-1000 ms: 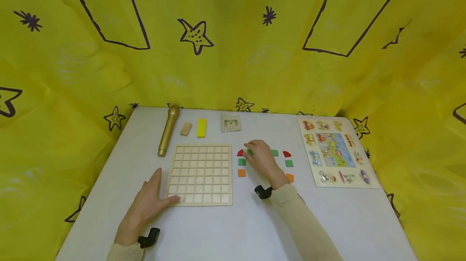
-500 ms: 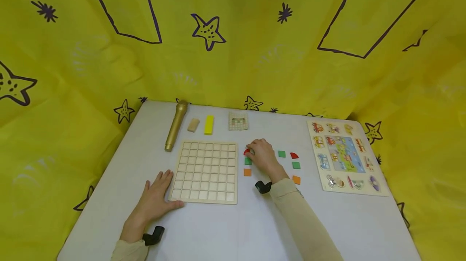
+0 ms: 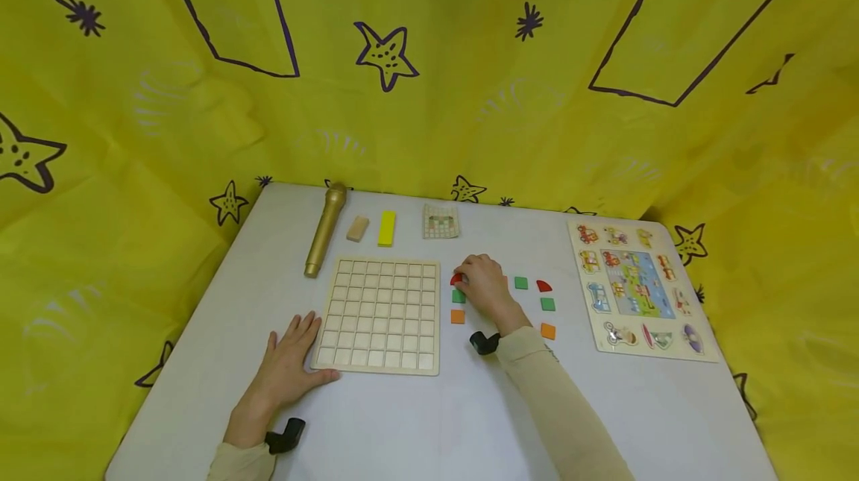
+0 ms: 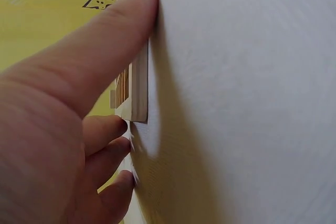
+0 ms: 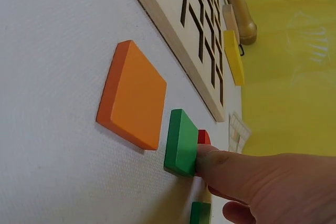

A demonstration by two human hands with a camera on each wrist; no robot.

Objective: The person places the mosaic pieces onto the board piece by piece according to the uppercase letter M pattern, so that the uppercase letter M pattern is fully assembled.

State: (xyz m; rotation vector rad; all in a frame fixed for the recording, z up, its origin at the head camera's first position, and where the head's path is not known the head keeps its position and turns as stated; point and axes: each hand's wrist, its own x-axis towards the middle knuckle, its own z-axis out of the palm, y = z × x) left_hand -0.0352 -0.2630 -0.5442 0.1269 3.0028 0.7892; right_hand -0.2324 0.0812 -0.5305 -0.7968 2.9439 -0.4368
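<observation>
My left hand (image 3: pixel 285 362) rests at the near left corner of a pale wooden grid board (image 3: pixel 376 317). Its thumb lies on the front edge and its fingers extend along the left side; the left wrist view shows the board's edge (image 4: pixel 140 87) beside the thumb. Right of the board, my right hand (image 3: pixel 485 287) pinches a red quarter-circle tile (image 3: pixel 455 280) between thumb and fingers. In the right wrist view the red tile (image 5: pixel 203 136) is mostly hidden behind the thumb and a green square tile (image 5: pixel 181 142). An orange square tile (image 5: pixel 137 98) lies nearer.
Another red quarter-circle (image 3: pixel 544 286), green squares (image 3: pixel 547 304) and an orange square (image 3: pixel 548 331) lie right of my right hand. Behind the board are a gold microphone (image 3: pixel 325 231), a beige block (image 3: pixel 358 228), a yellow block (image 3: pixel 386 229) and a pattern card (image 3: pixel 441 222). A picture puzzle (image 3: pixel 584 332) stands far right.
My right hand's fingers have closed in on the left red quarter-circle tile. My left hand has stayed at the board's corner, its fingers drawn closer together. The head view has shifted.
</observation>
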